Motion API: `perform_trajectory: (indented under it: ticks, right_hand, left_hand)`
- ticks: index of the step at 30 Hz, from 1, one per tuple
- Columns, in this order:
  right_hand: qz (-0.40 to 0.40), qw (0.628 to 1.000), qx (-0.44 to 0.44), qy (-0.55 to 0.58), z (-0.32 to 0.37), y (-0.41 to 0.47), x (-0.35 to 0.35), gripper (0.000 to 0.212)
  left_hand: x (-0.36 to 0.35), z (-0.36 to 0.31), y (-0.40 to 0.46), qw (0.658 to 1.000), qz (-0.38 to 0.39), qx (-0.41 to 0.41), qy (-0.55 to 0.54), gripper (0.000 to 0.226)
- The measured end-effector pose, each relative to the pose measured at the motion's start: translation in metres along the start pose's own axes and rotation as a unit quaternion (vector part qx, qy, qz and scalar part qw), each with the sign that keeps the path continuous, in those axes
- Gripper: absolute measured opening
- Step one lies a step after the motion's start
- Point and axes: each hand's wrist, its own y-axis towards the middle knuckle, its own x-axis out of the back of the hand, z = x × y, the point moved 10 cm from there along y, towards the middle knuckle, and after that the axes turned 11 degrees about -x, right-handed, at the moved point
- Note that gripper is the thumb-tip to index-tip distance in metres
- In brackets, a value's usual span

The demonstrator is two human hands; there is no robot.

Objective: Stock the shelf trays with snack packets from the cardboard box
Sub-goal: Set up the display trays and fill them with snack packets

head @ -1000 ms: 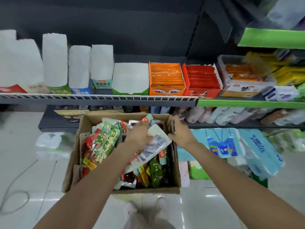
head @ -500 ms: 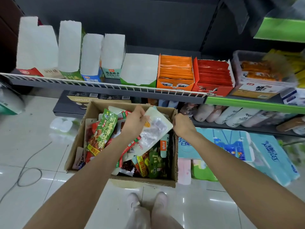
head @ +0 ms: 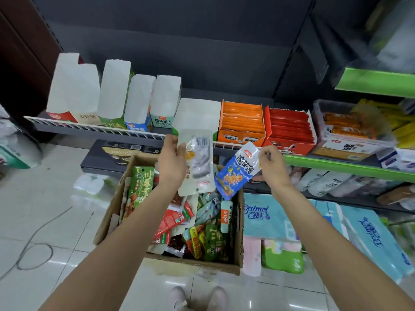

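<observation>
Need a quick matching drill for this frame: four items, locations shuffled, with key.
1. white packet
2. blue packet
3. green packet
4. orange tray

a. on the shelf
b. held by the right hand
c. in the cardboard box, left side
d. held by the left hand

Pairs: 1-d, 2-b, 3-c, 4-a

Floor (head: 38, 212): you stand on glossy pale tiles with bright glare spots.
Back panel (head: 179, 52): dark grey, at your 12 o'clock.
Cable (head: 33, 248): thin, looped on the tiles at your 8 o'clock.
Green shelf edge (head: 350, 168): at your 3 o'clock.
Tissue packs (head: 280, 221): blue, on the floor at 4 o'clock.
</observation>
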Motion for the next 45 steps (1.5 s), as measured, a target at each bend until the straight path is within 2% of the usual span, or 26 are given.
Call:
perform_trajectory:
  ticks: [3, 7, 9, 11, 13, 16, 19, 22, 27, 31, 33, 36, 38, 41, 43, 45]
  right_hand:
    - [0.014, 1.0, 0.021, 0.004, 0.008, -0.004, -0.007, 0.015]
    - [0.02, 0.997, 0.072, 0.024, 0.028, -0.013, -0.018, 0.018]
    - [0.032, 0.994, 0.1, 0.032, 0.047, -0.019, -0.027, 0.016]
    - [0.054, 0.99, 0.119, 0.049, 0.065, -0.025, -0.041, 0.023]
    - [0.07, 0.987, 0.128, 0.062, 0.083, -0.031, -0.059, 0.029]
    - [0.089, 0.986, 0.132, 0.053, 0.107, -0.04, -0.092, 0.015]
    - [0.125, 0.984, 0.121, 0.03, 0.13, -0.052, -0.14, 0.011]
    - [0.14, 0.985, 0.095, 0.035, 0.151, -0.063, -0.19, 0.014]
    - [0.201, 0.977, 0.059, 0.044, 0.184, -0.092, -0.287, 0.022]
    - [0.187, 0.979, 0.061, 0.046, 0.21, -0.109, -0.347, 0.035]
    - [0.185, 0.98, 0.024, 0.067, 0.214, -0.11, -0.37, 0.029]
    - [0.198, 0.966, -0.064, 0.155, 0.217, -0.113, -0.398, 0.024]
    - [0.196, 0.955, -0.095, 0.202, 0.224, -0.112, -0.413, 0.023]
    - [0.206, 0.939, -0.122, 0.247, 0.234, -0.108, -0.432, 0.014]
    - [0.21, 0.947, -0.097, 0.224, 0.243, -0.098, -0.439, 0.033]
    - [0.186, 0.958, -0.082, 0.201, 0.249, -0.081, -0.441, 0.048]
  left_hand:
    - [-0.006, 0.001, 0.001, 0.999, 0.043, 0.012, -0.003, 0.012]
    - [-0.001, -0.001, 0.003, 0.997, 0.071, 0.015, -0.035, 0.005]
    - [0.011, -0.002, 0.006, 0.996, 0.058, 0.025, -0.07, 0.007]
    - [0.031, -0.001, 0.01, 0.996, 0.022, 0.03, -0.086, 0.009]
    - [0.055, 0.003, 0.017, 0.995, -0.012, 0.036, -0.096, 0.021]
    - [0.091, 0.003, 0.028, 0.992, -0.032, 0.04, -0.115, 0.033]
    - [0.115, -0.009, 0.038, 0.988, 0.037, 0.009, -0.153, 0.012]
    - [0.15, -0.009, 0.053, 0.987, 0.097, -0.048, -0.115, 0.021]
    - [0.239, 0.01, 0.091, 0.981, 0.083, -0.122, -0.124, 0.028]
    - [0.291, 0.027, 0.113, 0.969, 0.129, -0.173, -0.121, 0.041]
    - [0.309, 0.042, 0.122, 0.966, 0.151, -0.192, -0.086, 0.041]
    - [0.322, 0.07, 0.136, 0.966, 0.177, -0.17, -0.085, 0.043]
    - [0.325, 0.085, 0.145, 0.963, 0.191, -0.138, -0.129, 0.049]
    - [0.325, 0.092, 0.163, 0.963, 0.215, -0.128, -0.097, 0.043]
    - [0.321, 0.095, 0.178, 0.961, 0.221, -0.129, -0.105, 0.038]
    - [0.315, 0.101, 0.196, 0.955, 0.219, -0.104, -0.172, 0.041]
